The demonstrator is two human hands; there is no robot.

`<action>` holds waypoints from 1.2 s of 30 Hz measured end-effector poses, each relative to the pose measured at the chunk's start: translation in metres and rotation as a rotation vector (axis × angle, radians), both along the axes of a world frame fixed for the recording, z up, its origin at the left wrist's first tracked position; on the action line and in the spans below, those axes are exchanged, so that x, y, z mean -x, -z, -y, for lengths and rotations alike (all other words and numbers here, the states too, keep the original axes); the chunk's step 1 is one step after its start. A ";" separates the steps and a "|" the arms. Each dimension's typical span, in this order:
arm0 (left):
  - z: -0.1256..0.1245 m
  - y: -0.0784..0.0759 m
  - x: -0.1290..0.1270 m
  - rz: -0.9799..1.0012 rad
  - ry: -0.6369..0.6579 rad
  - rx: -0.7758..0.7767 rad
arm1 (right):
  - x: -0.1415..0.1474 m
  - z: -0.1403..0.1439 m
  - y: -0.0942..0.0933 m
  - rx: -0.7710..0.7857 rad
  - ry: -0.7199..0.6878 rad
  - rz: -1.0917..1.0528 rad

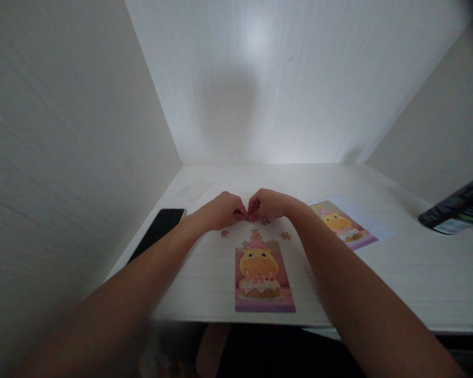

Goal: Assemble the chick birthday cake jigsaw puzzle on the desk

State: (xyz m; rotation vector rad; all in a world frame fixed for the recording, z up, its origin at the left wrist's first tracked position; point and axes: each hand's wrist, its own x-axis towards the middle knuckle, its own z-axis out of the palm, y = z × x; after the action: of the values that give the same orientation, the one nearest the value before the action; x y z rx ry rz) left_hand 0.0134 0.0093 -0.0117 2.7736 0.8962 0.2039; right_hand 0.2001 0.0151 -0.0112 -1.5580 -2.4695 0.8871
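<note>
Puzzle (263,278) lies mostly built on the worktop (418,273); only its top edge is unfinished, with loose pieces (286,235) just beyond it. Left hand (220,210) and right hand (268,203) meet above the puzzle, fingers pinched narrow together on something too small to make out. Reference print (341,223) lies to the right.

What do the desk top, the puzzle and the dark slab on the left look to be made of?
White desk top: likely laminated board, matt, with faint wood-grain streaks. Pink-and-yellow jigsaw puzzle: apparently printed cardboard, flat, with interlocking cut edges along its unfinished top. Black rectangular phone: glossy glass-like face, smooth and dark; the body material cannot be told.
</note>
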 end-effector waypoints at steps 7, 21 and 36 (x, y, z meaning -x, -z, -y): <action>-0.006 -0.037 0.051 -0.103 -0.212 0.067 | 0.002 0.003 -0.004 0.047 -0.004 0.035; -0.008 -0.035 0.064 -0.126 -0.217 0.325 | 0.031 0.015 -0.009 -0.127 -0.158 -0.110; -0.006 -0.028 0.056 -0.164 -0.164 0.349 | 0.058 0.026 0.004 -0.116 -0.365 -0.046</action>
State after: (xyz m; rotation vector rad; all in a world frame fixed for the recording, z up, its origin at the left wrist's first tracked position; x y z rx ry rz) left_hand -0.0428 0.0151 0.0161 2.4210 1.0835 -0.1440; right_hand 0.1423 -0.0104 -0.0156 -1.0570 -2.7635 0.7915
